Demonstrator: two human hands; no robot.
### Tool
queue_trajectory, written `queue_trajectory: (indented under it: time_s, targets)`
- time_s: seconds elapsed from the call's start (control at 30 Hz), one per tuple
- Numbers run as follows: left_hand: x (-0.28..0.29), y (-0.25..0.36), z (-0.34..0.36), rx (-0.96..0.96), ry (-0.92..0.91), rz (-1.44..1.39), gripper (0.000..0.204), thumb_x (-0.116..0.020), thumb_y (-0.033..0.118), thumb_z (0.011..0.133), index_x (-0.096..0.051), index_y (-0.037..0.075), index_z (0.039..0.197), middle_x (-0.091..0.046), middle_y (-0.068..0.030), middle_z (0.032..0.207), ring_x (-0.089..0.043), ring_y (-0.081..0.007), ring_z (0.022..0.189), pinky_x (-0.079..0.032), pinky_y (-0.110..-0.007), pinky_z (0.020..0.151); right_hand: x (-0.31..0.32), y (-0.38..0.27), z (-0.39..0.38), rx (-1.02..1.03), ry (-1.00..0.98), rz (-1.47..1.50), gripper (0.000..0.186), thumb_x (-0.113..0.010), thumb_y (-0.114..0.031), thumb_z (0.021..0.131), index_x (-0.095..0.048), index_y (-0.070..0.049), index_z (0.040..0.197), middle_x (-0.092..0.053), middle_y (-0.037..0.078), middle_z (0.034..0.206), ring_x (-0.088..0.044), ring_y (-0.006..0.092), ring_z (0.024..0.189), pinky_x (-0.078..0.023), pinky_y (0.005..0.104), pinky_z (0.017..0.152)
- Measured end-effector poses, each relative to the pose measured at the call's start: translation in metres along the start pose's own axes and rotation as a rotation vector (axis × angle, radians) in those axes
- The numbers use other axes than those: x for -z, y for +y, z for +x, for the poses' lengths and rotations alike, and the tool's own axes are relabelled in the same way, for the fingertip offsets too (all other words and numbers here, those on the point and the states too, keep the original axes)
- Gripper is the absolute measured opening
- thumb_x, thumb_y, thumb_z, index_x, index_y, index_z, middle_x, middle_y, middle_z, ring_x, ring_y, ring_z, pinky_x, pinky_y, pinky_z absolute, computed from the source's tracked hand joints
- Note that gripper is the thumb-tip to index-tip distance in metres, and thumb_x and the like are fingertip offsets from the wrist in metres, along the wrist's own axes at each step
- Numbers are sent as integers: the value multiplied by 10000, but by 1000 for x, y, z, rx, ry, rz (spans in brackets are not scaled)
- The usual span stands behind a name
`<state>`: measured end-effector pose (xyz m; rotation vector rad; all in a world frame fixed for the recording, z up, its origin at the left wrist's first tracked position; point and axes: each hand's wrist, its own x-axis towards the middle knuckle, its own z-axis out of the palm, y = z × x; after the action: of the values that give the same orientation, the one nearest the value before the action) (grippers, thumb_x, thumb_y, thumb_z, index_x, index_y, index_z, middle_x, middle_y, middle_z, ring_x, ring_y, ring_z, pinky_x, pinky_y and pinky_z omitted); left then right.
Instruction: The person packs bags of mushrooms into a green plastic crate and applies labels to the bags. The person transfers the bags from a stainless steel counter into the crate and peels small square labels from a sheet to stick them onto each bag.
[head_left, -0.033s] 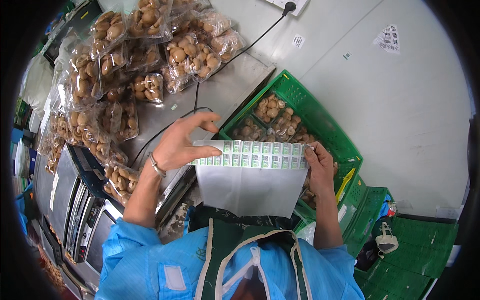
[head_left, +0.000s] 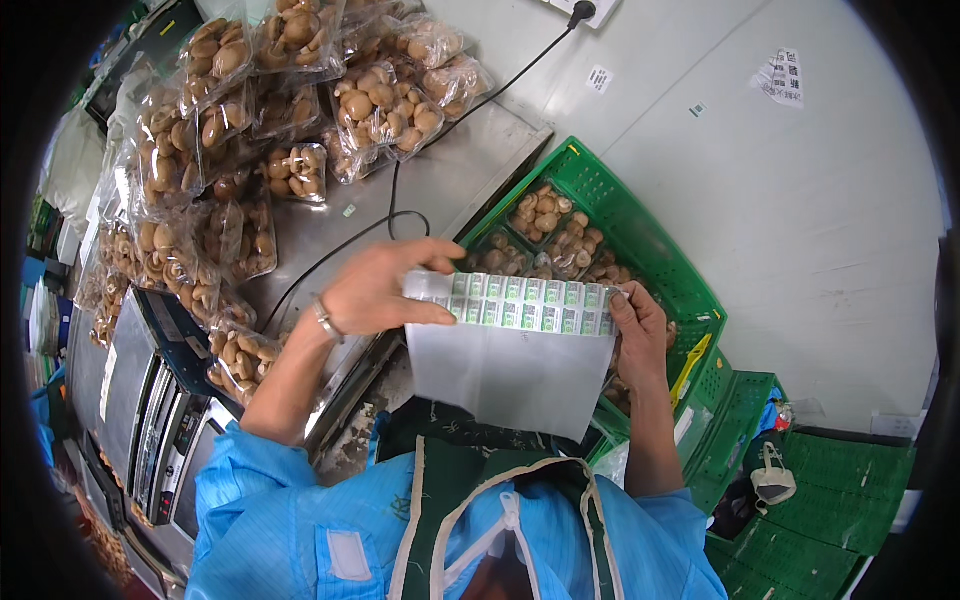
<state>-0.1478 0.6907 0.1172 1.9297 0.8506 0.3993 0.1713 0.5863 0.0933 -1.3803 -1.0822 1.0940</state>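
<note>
A white sheet of small green-and-white labels (head_left: 530,304) is stretched level in front of my chest, its bare white backing (head_left: 508,375) hanging below. My right hand (head_left: 642,322) grips the right end, thumb in front. At the left end, my left hand (head_left: 385,288) lays its thumb across the front of the sheet, with the fingers bent over the top edge; this hand is slightly blurred. Just beyond the sheet stands a green crate (head_left: 650,255) holding clear trays of brown mushrooms (head_left: 540,212), partly hidden by the sheet and my right hand.
Wrapped mushroom packs (head_left: 385,110) are piled on the metal table (head_left: 455,175) at the far left. A black cable (head_left: 345,250) runs across it. Grey machines (head_left: 130,375) stand at the left. More green crates (head_left: 830,490) sit at the right, beside a pale wall (head_left: 800,220).
My left hand has moved right along the sheet, and its fingers have come down closer to the thumb. The left part of the sheet has shifted slightly right; my right hand stays put.
</note>
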Motion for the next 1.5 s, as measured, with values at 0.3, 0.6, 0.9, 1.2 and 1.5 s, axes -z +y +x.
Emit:
queue_trajectory:
  time_s: [0.3,0.6,0.9,1.2,1.5]
  targets:
    - [-66,-69,33,76,-102,-593,88,-667,83,872,-644,-2,878,-644,8,800,-561,-61,751,-465,-233,679,16,10,-6,-46,37,60,132,-553,-169,952,-580,-41,933,-508,-57,786,-428,22,725,-337,171,644]
    - [-56,-57,55,48,-100,-62,130,-680,125,840,-638,23,909,-639,-73,750,-584,-153,654,-466,-291,612,36,74,25,-229,-115,137,100,-614,-127,896,-571,-46,858,-532,-51,763,-454,22,698,-355,190,626]
    - [-59,-86,94,97,-208,-74,119,-656,120,854,-653,7,888,-643,-52,764,-591,-121,708,-471,-288,650,49,98,63,-279,-106,136,123,-625,-145,894,-582,-46,833,-556,-36,726,-475,37,653,-378,221,588]
    - [-62,-87,115,219,-210,70,183,-615,198,888,-648,20,911,-614,-74,680,-567,-142,633,-445,-312,589,40,106,118,239,-196,-620,247,-656,-136,832,-580,24,1004,-615,125,967,-597,251,868,-471,346,781]
    - [-63,-93,128,227,-222,-72,221,-612,227,863,-647,8,866,-603,-103,661,-552,-200,617,-432,-352,593,-50,87,130,419,-550,-611,80,-569,-33,786,-605,-19,857,-556,141,808,-544,360,807,-438,461,714]
